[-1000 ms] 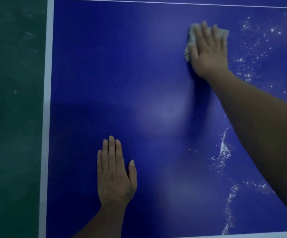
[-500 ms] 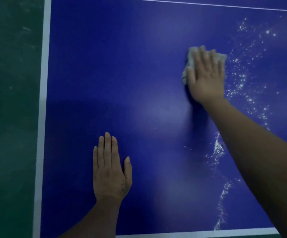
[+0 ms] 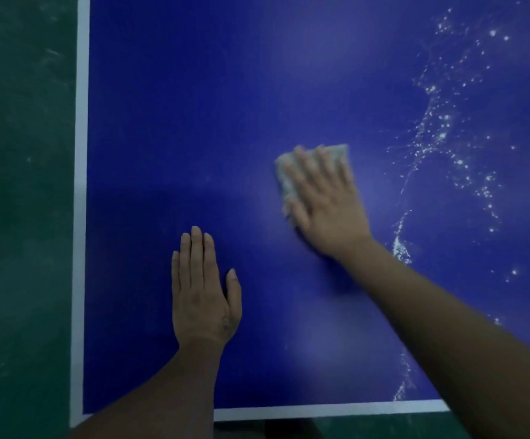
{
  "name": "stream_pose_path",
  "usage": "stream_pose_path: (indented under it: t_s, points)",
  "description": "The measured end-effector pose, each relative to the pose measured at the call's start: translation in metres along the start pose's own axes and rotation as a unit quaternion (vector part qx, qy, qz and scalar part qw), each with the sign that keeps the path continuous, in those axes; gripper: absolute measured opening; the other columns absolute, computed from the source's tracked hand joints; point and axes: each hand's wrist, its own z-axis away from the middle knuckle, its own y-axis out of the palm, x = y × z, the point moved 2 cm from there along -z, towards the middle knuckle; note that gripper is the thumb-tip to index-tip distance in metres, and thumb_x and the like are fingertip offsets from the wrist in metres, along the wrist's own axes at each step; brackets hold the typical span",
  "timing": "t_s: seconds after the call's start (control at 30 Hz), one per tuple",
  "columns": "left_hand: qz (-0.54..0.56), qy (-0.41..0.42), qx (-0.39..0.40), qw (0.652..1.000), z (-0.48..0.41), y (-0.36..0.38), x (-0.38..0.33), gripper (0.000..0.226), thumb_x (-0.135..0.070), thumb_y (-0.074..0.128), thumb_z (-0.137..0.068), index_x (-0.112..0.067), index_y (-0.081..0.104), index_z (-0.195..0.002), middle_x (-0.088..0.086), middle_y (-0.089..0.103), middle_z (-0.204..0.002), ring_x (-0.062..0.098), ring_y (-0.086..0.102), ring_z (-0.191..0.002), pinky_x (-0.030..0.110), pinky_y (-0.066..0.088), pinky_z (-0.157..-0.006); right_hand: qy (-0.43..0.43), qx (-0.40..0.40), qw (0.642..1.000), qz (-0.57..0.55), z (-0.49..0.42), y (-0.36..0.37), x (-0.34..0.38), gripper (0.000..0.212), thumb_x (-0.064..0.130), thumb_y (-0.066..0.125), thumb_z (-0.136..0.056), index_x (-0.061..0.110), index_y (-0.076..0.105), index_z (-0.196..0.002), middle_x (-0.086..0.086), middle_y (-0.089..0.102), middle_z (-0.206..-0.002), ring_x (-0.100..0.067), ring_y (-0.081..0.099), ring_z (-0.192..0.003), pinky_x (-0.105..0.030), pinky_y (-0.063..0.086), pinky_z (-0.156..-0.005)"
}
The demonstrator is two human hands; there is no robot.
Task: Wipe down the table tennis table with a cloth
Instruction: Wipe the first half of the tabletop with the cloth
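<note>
Cloth (image 3: pixel 289 180) lies mid-bench (image 3: pixel 194 106), pressed flat beneath the right hand (image 3: pixel 328 207), fingers (image 3: pixel 304 166) straight and spread over it. Left hand (image 3: pixel 203 299) rests flat nearby, holding nothing. Left portion judged wiped; the speckled streak (image 3: pixel 441 137) at right (seemingly water) awaits wiping.

left hand (image 3: pixel 205 299): bare, short nails, small dark mark on back near thumb base. right hand (image 3: pixel 327 210): bare, blurred.
</note>
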Motion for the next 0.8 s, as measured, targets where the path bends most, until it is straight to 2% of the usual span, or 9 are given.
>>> stream_pose_path:
  t_s: [0.13, 0.2, 0.27, 0.37, 0.43, 0.47, 0.57, 0.7, 0.8]
  points:
    - [0.010, -0.002, -0.003, 1.000, 0.001, -0.002, -0.001, 0.072, -0.043, 0.025, -0.113, -0.005, 0.010, -0.173, 0.009, 0.001, -0.183, 0.026, -0.001, -0.170, 0.049, 0.006, -0.137, 0.267, 0.003, 0.963, -0.023, -0.013, -0.018, -0.071, 0.064, 0.046, 0.025, -0.114, 0.027, 0.010, -0.173, -0.001, 0.007, -0.181, -0.031, 0.000, -0.167, -0.059, -0.002, -0.133]
    - [0.013, -0.003, -0.005, 1.000, 0.001, -0.003, 0.000, 0.072, -0.043, 0.025, -0.113, -0.006, 0.010, -0.173, 0.009, 0.000, -0.183, 0.025, -0.001, -0.170, 0.048, 0.005, -0.138, 0.323, 0.000, 0.946, -0.037, -0.015, -0.016, -0.052, 0.065, 0.045, 0.022, -0.114, 0.025, 0.005, -0.173, -0.003, 0.001, -0.181, -0.033, -0.004, -0.167, -0.061, -0.004, -0.132]
    - [0.019, -0.001, -0.011, 1.000, 0.001, -0.004, -0.001, 0.071, -0.041, 0.026, -0.113, -0.006, 0.011, -0.173, 0.008, 0.000, -0.183, 0.024, -0.002, -0.170, 0.046, 0.003, -0.138, 0.270, -0.001, 0.963, -0.014, -0.006, -0.009, -0.005, 0.065, 0.044, 0.024, -0.114, 0.023, 0.007, -0.173, -0.006, 0.003, -0.181, -0.037, -0.001, -0.166, -0.063, -0.002, -0.131]
    - [0.036, 0.004, -0.024, 0.999, 0.000, -0.006, -0.002, 0.067, -0.037, 0.026, -0.114, -0.005, 0.015, -0.172, 0.008, 0.004, -0.183, 0.023, 0.000, -0.170, 0.044, 0.002, -0.138, 0.010, 0.028, 1.000, -0.005, 0.041, 0.008, 0.069, 0.065, 0.043, 0.032, -0.115, 0.019, 0.014, -0.173, -0.008, 0.008, -0.180, -0.036, 0.003, -0.167, -0.065, 0.007, -0.131]
    - [0.043, 0.008, -0.034, 0.998, 0.002, -0.005, -0.002, 0.063, -0.032, 0.023, -0.115, -0.004, 0.018, -0.171, 0.009, 0.007, -0.183, 0.023, 0.002, -0.170, 0.044, 0.001, -0.138, -0.115, 0.039, 0.993, -0.001, 0.068, 0.012, 0.069, 0.064, 0.045, 0.033, -0.115, 0.020, 0.016, -0.172, -0.006, 0.011, -0.180, -0.032, 0.005, -0.167, -0.062, 0.010, -0.132]
    - [0.046, 0.010, -0.040, 0.998, 0.002, -0.005, -0.002, 0.061, -0.030, 0.022, -0.116, -0.004, 0.019, -0.171, 0.010, 0.009, -0.182, 0.023, 0.003, -0.170, 0.043, 0.001, -0.138, -0.129, 0.032, 0.991, -0.004, 0.074, 0.011, 0.054, 0.063, 0.044, 0.034, -0.115, 0.020, 0.019, -0.172, -0.005, 0.015, -0.180, -0.031, 0.008, -0.167, -0.061, 0.009, -0.133]
    - [0.055, 0.010, -0.055, 0.997, 0.003, -0.007, -0.002, 0.059, -0.027, 0.022, -0.116, -0.003, 0.023, -0.170, 0.010, 0.013, -0.182, 0.024, 0.005, -0.170, 0.043, 0.003, -0.138, 0.014, 0.012, 1.000, 0.006, 0.079, -0.001, -0.007, 0.061, 0.043, 0.036, -0.115, 0.023, 0.024, -0.171, -0.003, 0.020, -0.179, -0.032, 0.013, -0.166, -0.059, 0.008, -0.133]
    - [0.078, 0.005, -0.055, 0.995, 0.001, -0.012, -0.006, 0.057, -0.024, 0.026, -0.116, -0.001, 0.029, -0.168, 0.013, 0.019, -0.180, 0.026, 0.009, -0.169, 0.047, 0.008, -0.138, 0.281, 0.002, 0.960, -0.024, 0.080, -0.008, -0.017, 0.065, 0.046, 0.023, -0.113, 0.023, 0.011, -0.173, -0.003, 0.008, -0.181, -0.033, 0.002, -0.167, -0.060, 0.001, -0.133]
    - [0.097, 0.028, -0.056, 0.993, 0.008, -0.015, -0.001, 0.053, -0.020, 0.031, -0.116, -0.001, 0.036, -0.165, 0.014, 0.027, -0.177, 0.028, 0.017, -0.168, 0.050, 0.015, -0.137, 0.248, 0.005, 0.968, -0.039, 0.089, 0.002, 0.054, 0.066, 0.044, 0.029, -0.113, 0.023, 0.013, -0.173, -0.006, 0.008, -0.181, -0.037, 0.003, -0.166, -0.062, 0.000, -0.132]
